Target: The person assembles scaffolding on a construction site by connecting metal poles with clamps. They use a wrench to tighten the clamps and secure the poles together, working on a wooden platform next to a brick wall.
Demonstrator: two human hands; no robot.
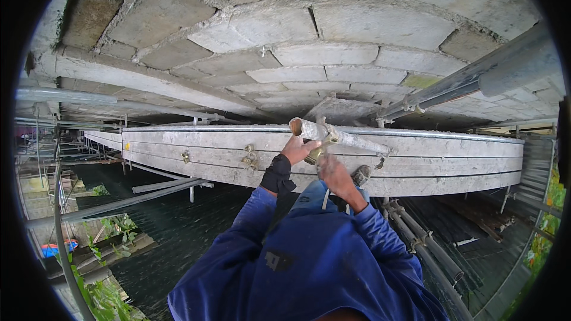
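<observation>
A short, mortar-spattered scaffold pipe (351,138) lies tilted in front of me, its open, rusty end toward the left. A scaffold clamp (314,154) sits against its underside near that end. My left hand (294,150), with a dark wrap at the wrist, is closed on this clamp, the fingers partly beneath the pipe. Close beside it on the right, my right hand (336,175) is curled shut below the clamp; what its fingers hold is hidden and slightly blurred. Another coupler (331,135) is fixed around the pipe.
Grey scaffold planks (446,163) run across under the pipe, with loose clamps (250,158) on them at the left. My shoe (361,175) rests at their near edge. A concrete block wall (351,24) rises beyond. Scaffold tubes (119,202) and dark netting (178,238) lie below the planks.
</observation>
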